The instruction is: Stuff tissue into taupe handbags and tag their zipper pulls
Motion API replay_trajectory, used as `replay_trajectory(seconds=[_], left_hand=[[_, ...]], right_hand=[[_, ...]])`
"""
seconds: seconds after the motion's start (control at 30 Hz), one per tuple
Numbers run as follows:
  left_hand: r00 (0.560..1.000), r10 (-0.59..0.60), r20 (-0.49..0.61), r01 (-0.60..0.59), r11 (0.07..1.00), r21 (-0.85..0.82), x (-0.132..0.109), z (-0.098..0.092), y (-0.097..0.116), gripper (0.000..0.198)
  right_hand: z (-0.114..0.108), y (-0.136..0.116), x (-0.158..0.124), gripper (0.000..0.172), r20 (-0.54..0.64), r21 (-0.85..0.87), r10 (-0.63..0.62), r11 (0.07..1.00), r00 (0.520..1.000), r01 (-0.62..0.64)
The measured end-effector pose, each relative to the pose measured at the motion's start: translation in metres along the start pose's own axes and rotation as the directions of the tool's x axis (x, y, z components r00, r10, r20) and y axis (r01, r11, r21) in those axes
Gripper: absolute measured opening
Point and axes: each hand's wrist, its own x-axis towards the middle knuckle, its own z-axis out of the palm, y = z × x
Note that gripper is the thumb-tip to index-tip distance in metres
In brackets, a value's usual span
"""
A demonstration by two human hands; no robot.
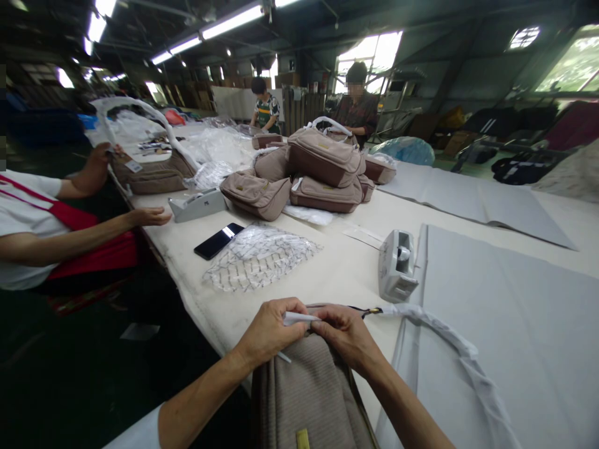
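Note:
A taupe ribbed fabric bag (311,380) with a small yellowish tag stands close in front of me at the table edge. At its top, my left hand (274,327) is closed with a folded strip of white wrapping paper (297,318) between thumb and fingers. The right end of that strip is pinched by my right hand (346,337). What lies under the fingers is hidden. From a metal fitting beyond my right hand, the bag's strap (447,337), wrapped in white, curves to the right over the table.
A grey tape dispenser (397,265) stands ahead on the right, beside grey sheets (505,324). Ahead lie a transparent printed plastic bag (264,255), a phone (219,241), another dispenser (199,204) and piled taupe bags (322,156). At left, a co-worker (88,231) handles a bag (154,171).

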Motion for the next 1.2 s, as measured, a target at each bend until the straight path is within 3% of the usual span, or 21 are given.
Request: replay_trajectory(seconds=[0.1, 0.23, 0.37, 0.47, 0.63, 0.8, 0.93, 1.03, 1.2], left_hand=[[0.999, -0.001, -0.046, 0.001, 1.0, -0.005, -0.002, 0.002, -0.002, 0.011], [0.996, 0.048, -0.069, -0.048, 0.999, 0.014, -0.006, 0.006, -0.004, 0.011], [0.983, 0.159, -0.091, -0.154, 0.986, 0.059, -0.008, 0.007, -0.007, 0.012], [0.971, 0.214, -0.105, -0.207, 0.975, 0.08, -0.009, 0.008, -0.009, 0.012], [0.962, 0.247, -0.113, -0.233, 0.964, 0.128, -0.009, 0.009, -0.015, 0.015], [0.959, 0.265, -0.1, -0.246, 0.955, 0.167, -0.008, 0.01, -0.016, 0.018], [0.956, 0.282, -0.085, -0.265, 0.948, 0.174, -0.008, 0.011, -0.013, 0.019], [0.962, 0.263, -0.071, -0.249, 0.955, 0.158, -0.008, 0.008, -0.009, 0.019], [0.994, 0.079, 0.078, -0.088, 0.989, 0.122, -0.003, -0.01, 0.0, 0.025]], right_hand=[[-0.002, -0.005, -0.001, 0.021, -0.03, 0.015, 0.001, 1.0, 1.0, 0.0], [-0.012, -0.026, 0.004, 0.024, -0.059, 0.058, 0.102, 0.993, 0.993, -0.098], [-0.012, -0.039, 0.015, 0.027, -0.007, -0.059, 0.195, 0.979, 0.981, -0.196], [-0.008, -0.033, 0.02, 0.024, 0.097, -0.119, 0.182, 0.978, 0.978, -0.171], [-0.01, -0.022, 0.015, 0.029, 0.217, -0.068, 0.173, 0.985, 0.961, -0.162], [-0.014, -0.021, 0.012, 0.029, 0.232, -0.11, 0.171, 0.983, 0.958, -0.149], [-0.012, -0.018, 0.016, 0.024, 0.184, -0.258, 0.185, 0.957, 0.965, -0.134], [-0.009, -0.02, 0.016, 0.018, 0.155, -0.401, 0.17, 0.911, 0.973, -0.096], [-0.007, -0.027, 0.011, 0.011, 0.2, -0.515, 0.063, 0.855, 0.978, 0.05]])
